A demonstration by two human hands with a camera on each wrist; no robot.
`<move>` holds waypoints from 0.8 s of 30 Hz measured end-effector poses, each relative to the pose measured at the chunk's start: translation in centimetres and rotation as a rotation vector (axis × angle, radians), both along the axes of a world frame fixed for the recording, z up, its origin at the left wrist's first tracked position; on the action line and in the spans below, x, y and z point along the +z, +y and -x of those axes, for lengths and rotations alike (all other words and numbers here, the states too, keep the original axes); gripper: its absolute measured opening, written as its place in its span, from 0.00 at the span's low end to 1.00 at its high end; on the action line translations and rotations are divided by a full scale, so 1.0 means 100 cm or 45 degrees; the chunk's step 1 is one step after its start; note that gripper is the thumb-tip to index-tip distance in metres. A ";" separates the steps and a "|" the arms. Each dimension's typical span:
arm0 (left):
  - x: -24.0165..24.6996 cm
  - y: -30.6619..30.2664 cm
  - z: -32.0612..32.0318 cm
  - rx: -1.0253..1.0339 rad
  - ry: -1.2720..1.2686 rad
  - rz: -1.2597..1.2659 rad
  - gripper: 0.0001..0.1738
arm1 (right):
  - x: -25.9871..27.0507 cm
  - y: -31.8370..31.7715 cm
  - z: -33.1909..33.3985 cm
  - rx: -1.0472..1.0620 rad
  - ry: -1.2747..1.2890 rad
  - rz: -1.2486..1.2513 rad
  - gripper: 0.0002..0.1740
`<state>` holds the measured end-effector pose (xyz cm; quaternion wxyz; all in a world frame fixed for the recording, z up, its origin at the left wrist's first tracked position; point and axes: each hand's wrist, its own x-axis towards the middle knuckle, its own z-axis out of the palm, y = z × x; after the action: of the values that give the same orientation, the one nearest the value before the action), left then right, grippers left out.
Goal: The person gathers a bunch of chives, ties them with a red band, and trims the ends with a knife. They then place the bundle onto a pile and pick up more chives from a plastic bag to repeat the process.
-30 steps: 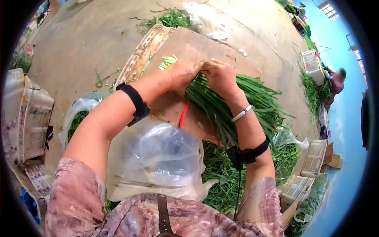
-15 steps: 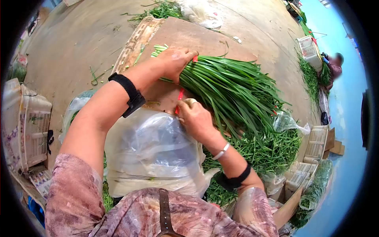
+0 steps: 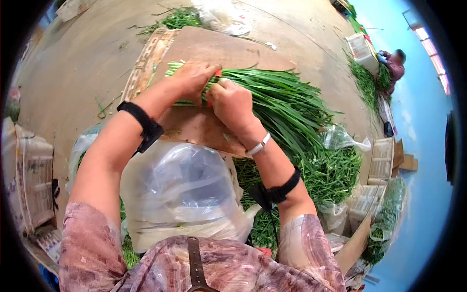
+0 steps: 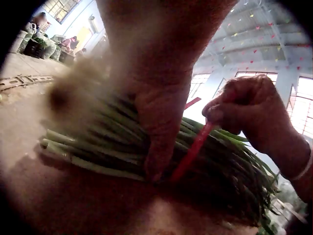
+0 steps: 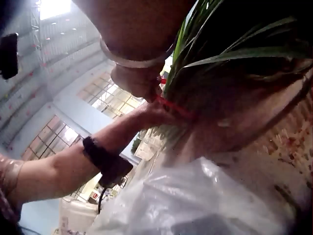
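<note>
A thick bunch of garlic chives (image 3: 287,100) lies across a brown board (image 3: 224,48), pale stem ends to the left and long leaves fanned to the right. My left hand (image 3: 194,80) grips it near the stem ends, the thumb (image 4: 160,147) laid down over the near side. Beside it, my right hand (image 3: 232,103) pinches a flat red tie (image 4: 191,152), drawn up taut from under the bunch in the left wrist view. A short red end (image 3: 218,73) pokes out by the left fingertips. The tie's underside is hidden by the stems.
Clear plastic (image 3: 182,180) covers what is directly in front of my body. Loose greens (image 3: 335,177) are heaped at the right, below the leaf tips. Plastic crates (image 3: 36,170) stand at the left. Another person (image 3: 393,70) is by the far right wall with more greens.
Both hands were together over the bunch; then my right hand dropped to a red tie at the board's near edge. Now it is back up against the bunch, pinching the tie.
</note>
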<state>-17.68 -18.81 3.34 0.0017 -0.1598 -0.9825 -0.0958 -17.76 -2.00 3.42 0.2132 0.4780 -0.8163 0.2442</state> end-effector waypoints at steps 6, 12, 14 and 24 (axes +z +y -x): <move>0.000 0.000 0.003 -0.084 -0.117 -0.098 0.62 | -0.006 -0.002 0.028 -0.142 -0.250 -0.009 0.06; -0.006 0.004 -0.006 0.062 0.028 -0.049 0.60 | 0.003 -0.005 0.033 -0.073 -0.274 -0.111 0.08; -0.013 0.002 -0.006 0.075 0.082 -0.028 0.54 | 0.002 -0.004 0.033 -0.058 -0.241 -0.088 0.08; -0.006 0.009 -0.043 0.133 0.124 -0.144 0.44 | 0.012 0.003 0.020 0.027 -0.217 0.118 0.08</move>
<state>-13.39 -17.93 2.76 0.0635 -0.1123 -0.9813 -0.1430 -19.76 -1.69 4.60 0.1622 0.4538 -0.8142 0.3237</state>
